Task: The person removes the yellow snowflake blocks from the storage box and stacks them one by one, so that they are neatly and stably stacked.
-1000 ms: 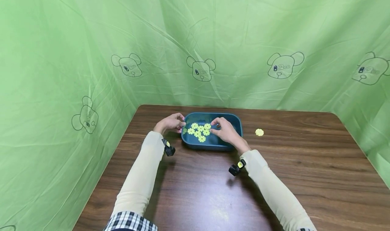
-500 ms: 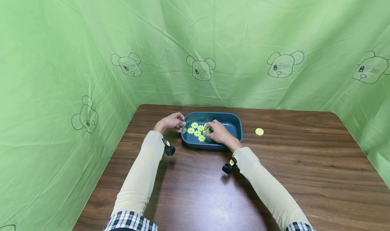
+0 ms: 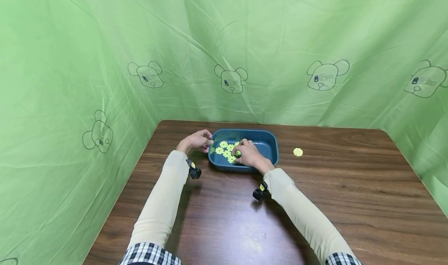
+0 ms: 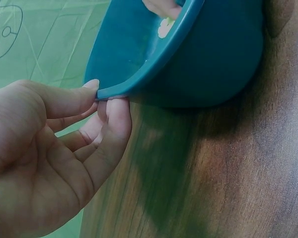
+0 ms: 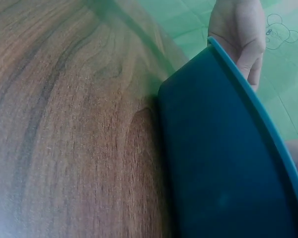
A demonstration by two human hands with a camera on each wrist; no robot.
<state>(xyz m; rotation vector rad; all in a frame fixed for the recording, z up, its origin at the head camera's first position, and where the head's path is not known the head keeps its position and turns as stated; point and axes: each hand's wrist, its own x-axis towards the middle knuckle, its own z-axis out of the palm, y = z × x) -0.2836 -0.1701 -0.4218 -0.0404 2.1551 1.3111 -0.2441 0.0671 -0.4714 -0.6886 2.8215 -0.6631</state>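
The left hand (image 3: 196, 140) pinches the rim at the left end of the blue bin (image 3: 266, 148), thumb over the edge, fingers outside it. The right hand (image 3: 249, 155) is inside the bin, thumb and forefinger spread around one yellow flower piece (image 3: 238, 154); whether they touch it I cannot tell. The single bin sits upright, its long axis running left to right. At least seven flower pieces (image 3: 223, 144) show inside, grouped leftward; one loose flower (image 3: 298, 152) lies right of it on the wooden table (image 3: 343, 171).
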